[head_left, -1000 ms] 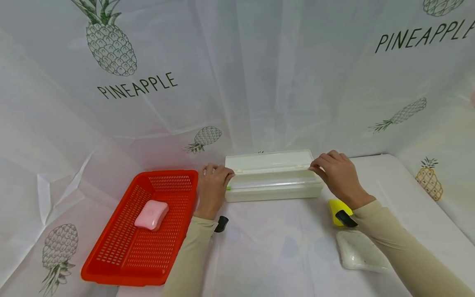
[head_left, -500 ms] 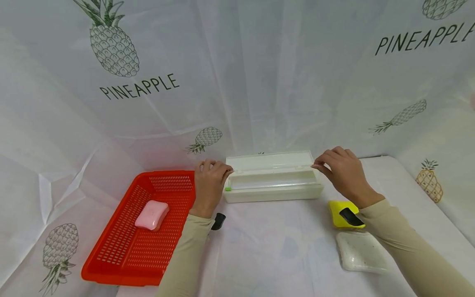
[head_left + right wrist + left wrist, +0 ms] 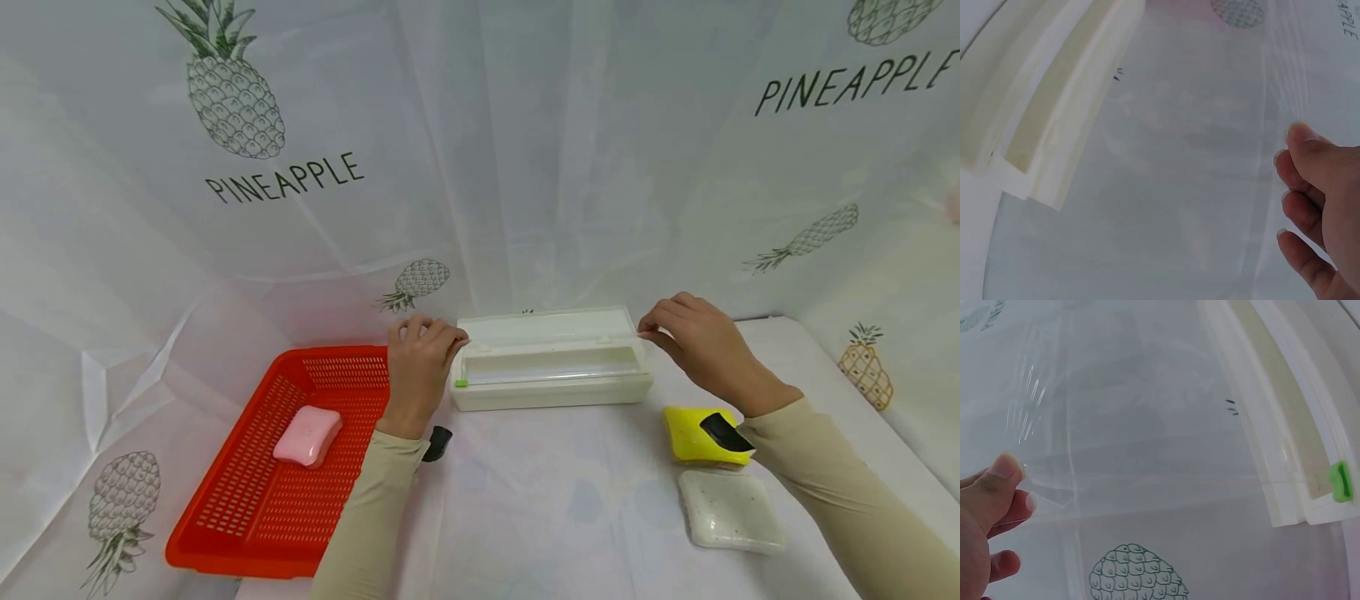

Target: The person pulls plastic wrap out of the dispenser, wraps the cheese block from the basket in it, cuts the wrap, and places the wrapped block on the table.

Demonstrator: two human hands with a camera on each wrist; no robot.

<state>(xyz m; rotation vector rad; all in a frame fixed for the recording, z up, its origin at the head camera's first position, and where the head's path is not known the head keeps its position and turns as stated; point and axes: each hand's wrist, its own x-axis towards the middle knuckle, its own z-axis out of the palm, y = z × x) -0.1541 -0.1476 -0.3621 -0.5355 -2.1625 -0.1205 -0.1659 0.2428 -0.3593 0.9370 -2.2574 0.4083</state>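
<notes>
A white cling film dispenser point(image 3: 551, 395) lies near the back of the table, its lid point(image 3: 543, 325) raised. Thin clear cling film point(image 3: 1030, 394) stretches up from it, creased along the edge between the two hands. At one corner of the film, my left hand point(image 3: 420, 367) pinches it between thumb and finger, left of the box. Opposite it, my right hand point(image 3: 699, 352) pinches the other corner, with the remaining fingers loosely curled in the right wrist view. A green slider point(image 3: 1340, 482) sits at the dispenser's left end.
A red plastic basket point(image 3: 225, 508) with a pink sponge-shaped block point(image 3: 307, 435) inside stands at left, partly behind the left arm. To the right lie a yellow sponge point(image 3: 692, 435) and a whitish film-covered tray point(image 3: 731, 510), near the right forearm. A printed sheet hangs behind.
My right hand has moved right and slightly up, my left hand slightly left and up, both still pinching the film. They are now farther apart and away from the dispenser.
</notes>
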